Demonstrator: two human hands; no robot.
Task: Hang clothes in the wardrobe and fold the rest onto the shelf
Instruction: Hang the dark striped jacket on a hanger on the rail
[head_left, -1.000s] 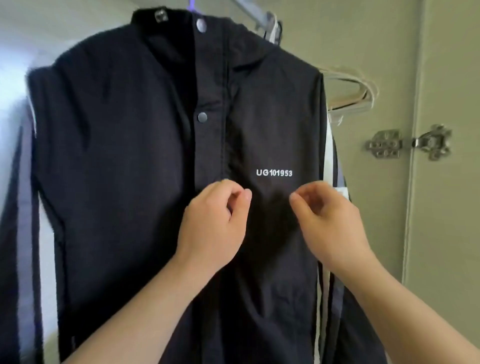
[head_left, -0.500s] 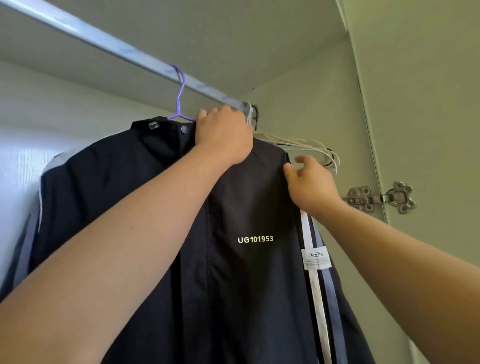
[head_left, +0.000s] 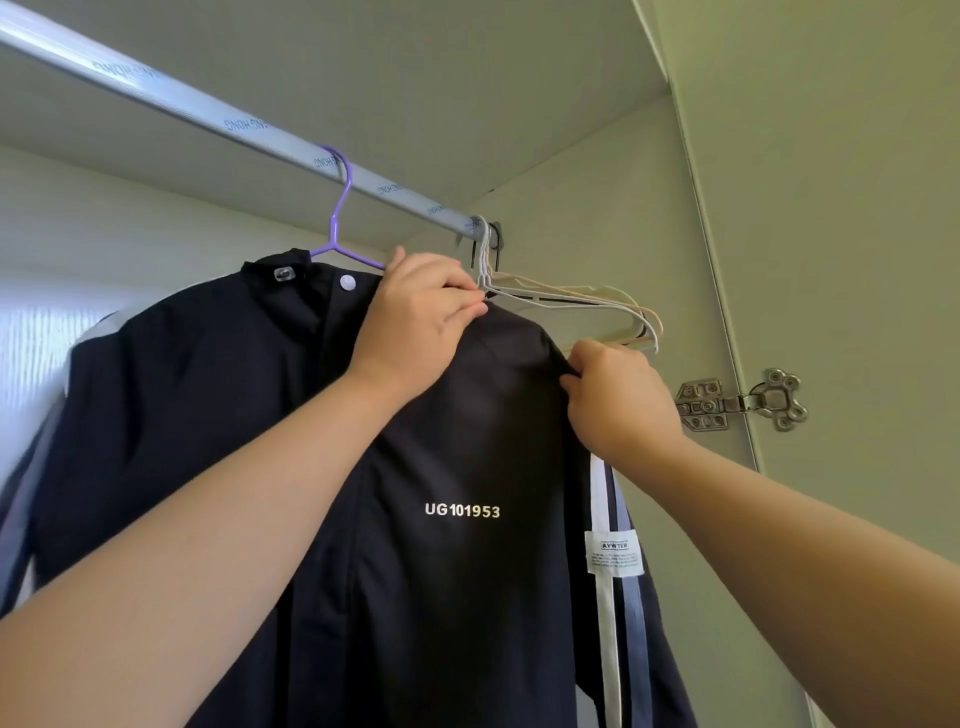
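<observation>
Up at the rail (head_left: 208, 111), the dark jacket (head_left: 457, 467) hangs on its purple hanger (head_left: 340, 228). My left grip (head_left: 415, 322) clutches the shoulder by the collar, steadying it; my right grip (head_left: 618, 400) pinches the shoulder's outer edge, likely to seat it square.

The jacket (head_left: 208, 415) is dark woven cloth, matt and thin, faintly creased, with smoother white and grey stripes (head_left: 605, 649) down the sleeve. Its snap button (head_left: 347, 282) is pale and glossy (plastic or metal, I can't tell from here). A white cloth label (head_left: 614, 553) carries black print. The rail (head_left: 208, 111) is bright, smooth metal with lettering along it. The purple hanger (head_left: 340, 208) has a glossy plastic look, while the pale hangers (head_left: 597, 304) look duller. The hinge (head_left: 737, 402) is shiny bare metal, and the wardrobe panel (head_left: 597, 182) is smooth and matt.
</observation>
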